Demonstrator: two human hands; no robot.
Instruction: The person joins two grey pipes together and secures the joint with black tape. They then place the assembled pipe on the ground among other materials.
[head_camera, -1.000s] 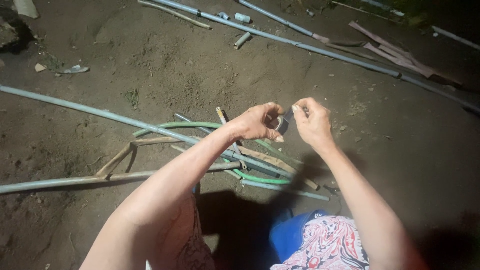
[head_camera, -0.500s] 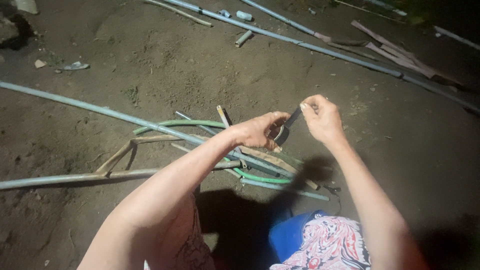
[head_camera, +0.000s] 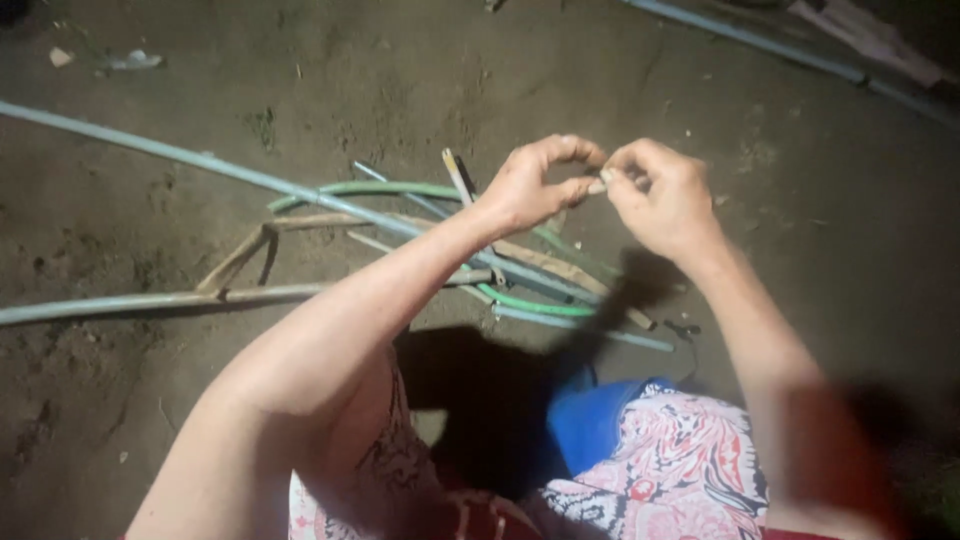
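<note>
Pinching a small, slim, pale piece (head_camera: 597, 186), too little showing to tell its kind, between thumb and fingertips of the left hand (head_camera: 535, 186) and the right hand (head_camera: 662, 196), fingertips pressed together and meeting above the ground at scene centre. Probably handling light and easy to drop; best gripped at its ends, close to the fingertips. Lying below, on the bare packed brown dirt (head_camera: 180, 420): long grey-blue plastic pipes (head_camera: 240, 175), a curved green hose (head_camera: 400, 188), tan sticks (head_camera: 240, 258). Dim, outdoors, another pipe (head_camera: 800, 55) far right.
</note>
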